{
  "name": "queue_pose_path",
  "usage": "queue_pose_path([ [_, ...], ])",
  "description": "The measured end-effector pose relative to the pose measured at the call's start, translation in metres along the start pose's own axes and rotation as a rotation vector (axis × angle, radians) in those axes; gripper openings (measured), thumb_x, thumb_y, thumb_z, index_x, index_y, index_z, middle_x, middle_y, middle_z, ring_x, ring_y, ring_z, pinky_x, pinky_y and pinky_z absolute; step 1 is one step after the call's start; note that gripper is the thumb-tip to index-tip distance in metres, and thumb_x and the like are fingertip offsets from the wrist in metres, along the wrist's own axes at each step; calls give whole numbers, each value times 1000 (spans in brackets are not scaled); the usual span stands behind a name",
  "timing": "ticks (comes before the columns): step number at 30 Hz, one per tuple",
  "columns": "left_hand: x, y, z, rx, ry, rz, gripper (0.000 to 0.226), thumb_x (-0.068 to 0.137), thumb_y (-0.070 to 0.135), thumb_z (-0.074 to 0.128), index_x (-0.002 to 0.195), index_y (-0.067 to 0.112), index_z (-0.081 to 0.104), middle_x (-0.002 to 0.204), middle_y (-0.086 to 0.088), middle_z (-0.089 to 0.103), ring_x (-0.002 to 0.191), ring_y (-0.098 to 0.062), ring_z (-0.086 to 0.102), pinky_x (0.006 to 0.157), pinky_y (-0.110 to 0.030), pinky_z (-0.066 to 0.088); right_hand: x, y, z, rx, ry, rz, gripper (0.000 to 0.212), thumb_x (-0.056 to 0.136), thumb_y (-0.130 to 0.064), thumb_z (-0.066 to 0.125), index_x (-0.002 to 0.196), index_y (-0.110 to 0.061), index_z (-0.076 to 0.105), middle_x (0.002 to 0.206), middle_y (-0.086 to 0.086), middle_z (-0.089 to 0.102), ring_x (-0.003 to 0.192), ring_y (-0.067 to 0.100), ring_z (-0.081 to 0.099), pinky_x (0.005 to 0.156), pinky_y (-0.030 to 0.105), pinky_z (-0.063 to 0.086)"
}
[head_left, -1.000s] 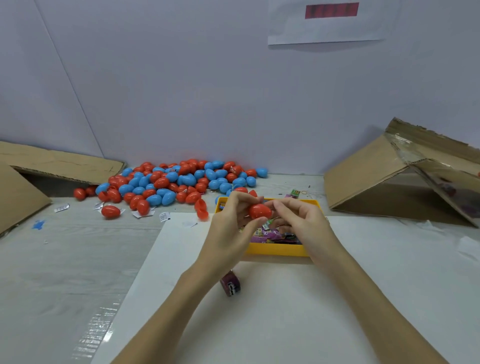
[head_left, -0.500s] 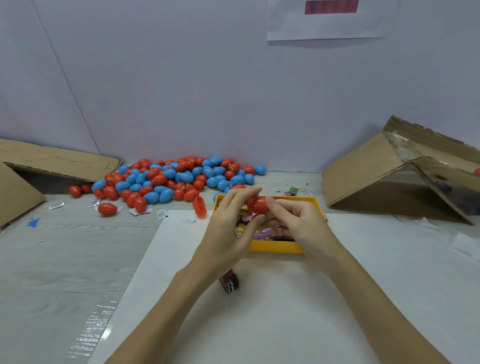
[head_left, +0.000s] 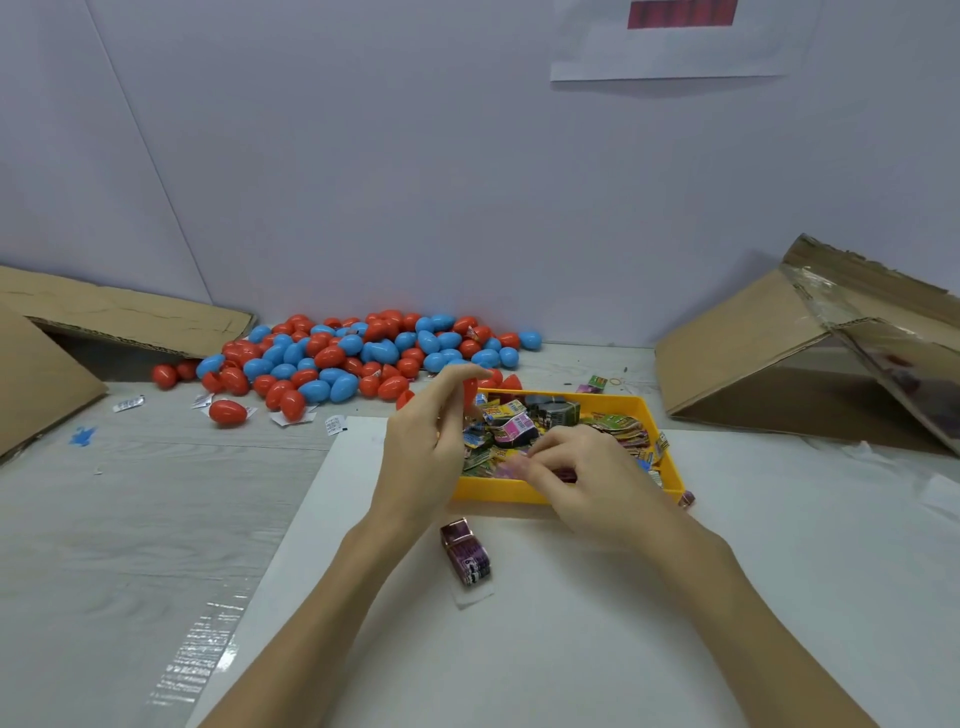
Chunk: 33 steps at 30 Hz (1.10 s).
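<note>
Your left hand (head_left: 421, 447) is raised over the near-left corner of the yellow tray (head_left: 498, 491). Its thumb and curled fingers (head_left: 457, 376) pinch a red egg shell (head_left: 470, 391). Only a narrow red strip shows between them. The strip's long axis stands close to upright, tilted slightly toward the wall, and your fingers hide which end is up. The shell is held in the air, above the tray's left rim and clear of the packets.

Your right hand (head_left: 582, 467) is down inside the tray, knuckles up. Its fingers are curled into the heap of small printed packets (head_left: 511, 428). The fingertips are blurred there, so I cannot tell whether they pinch a packet or only rest on the heap.

The tray lies with its long side across you, at the far edge of the white sheet (head_left: 571, 623) that covers this part of the bench (head_left: 130, 519). One purple packet (head_left: 466, 553) lies alone on the sheet just in front of the tray, between your forearms.

Beyond the tray's left corner, the pile of red and blue eggs (head_left: 353, 358) spreads back to the wall, and a few loose red pieces sit right against the tray's far rim. A tipped cardboard box (head_left: 737, 353) closes off the right side, near the tray's far-right corner. Flattened cardboard (head_left: 119, 312) closes off the far left. Open room lies on the white sheet toward you and to the right, and on the bare bench to your left.
</note>
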<state>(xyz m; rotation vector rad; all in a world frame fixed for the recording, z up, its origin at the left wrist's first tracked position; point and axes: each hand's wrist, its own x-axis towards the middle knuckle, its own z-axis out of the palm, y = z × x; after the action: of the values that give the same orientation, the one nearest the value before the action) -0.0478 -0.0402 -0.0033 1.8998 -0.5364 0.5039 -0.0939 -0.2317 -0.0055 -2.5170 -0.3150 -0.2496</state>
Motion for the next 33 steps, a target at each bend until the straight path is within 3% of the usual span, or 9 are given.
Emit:
queue_pose_path([
  [4, -1, 1, 2, 12, -22, 7, 31, 109, 17, 43, 120, 38, 64, 86, 9, 66, 81, -14, 62, 66, -27, 49, 1, -3, 0, 55, 44, 35, 35, 102, -41, 58, 94, -17, 82, 96, -6, 69, 90, 7, 60, 76, 24, 44],
  [7, -2, 4, 3, 11, -53, 12, 25, 107, 21, 50, 121, 35, 66, 96, 12, 68, 90, -12, 63, 71, -26, 51, 1, -4, -3, 105, 140, 49, 18, 98, -28, 67, 100, -17, 82, 100, -5, 72, 92, 7, 64, 77, 18, 48],
  [10, -2, 6, 3, 55, -106, 18, 23, 101, 27, 63, 122, 34, 67, 108, 13, 67, 98, -6, 61, 78, -14, 47, 1, -6, -5, 166, 240, 43, 13, 94, -15, 73, 103, -20, 81, 99, -8, 74, 91, 6, 67, 75, 12, 49],
  [14, -4, 6, 2, 101, -197, 18, 26, 93, 34, 72, 118, 41, 67, 106, 9, 60, 94, 0, 55, 76, -9, 42, 0, -8, -7, 340, 238, 35, 16, 96, -7, 69, 101, -19, 78, 95, -9, 76, 91, 7, 72, 78, 26, 60],
  [23, -2, 6, 1, 103, -191, -66, 8, 94, 39, 69, 97, 45, 67, 100, 8, 56, 86, 1, 53, 71, -6, 40, -1, -13, -9, 474, 285, 89, 12, 100, -16, 64, 111, -22, 67, 90, -6, 76, 85, 4, 73, 73, 21, 58],
  [33, -3, 11, 3, 56, -217, -46, 3, 95, 46, 65, 93, 48, 66, 100, 11, 54, 92, 1, 54, 72, -6, 39, -2, -14, -10, 421, 315, 86, 15, 102, -17, 61, 114, -22, 70, 100, -9, 75, 96, 3, 71, 83, 29, 61],
])
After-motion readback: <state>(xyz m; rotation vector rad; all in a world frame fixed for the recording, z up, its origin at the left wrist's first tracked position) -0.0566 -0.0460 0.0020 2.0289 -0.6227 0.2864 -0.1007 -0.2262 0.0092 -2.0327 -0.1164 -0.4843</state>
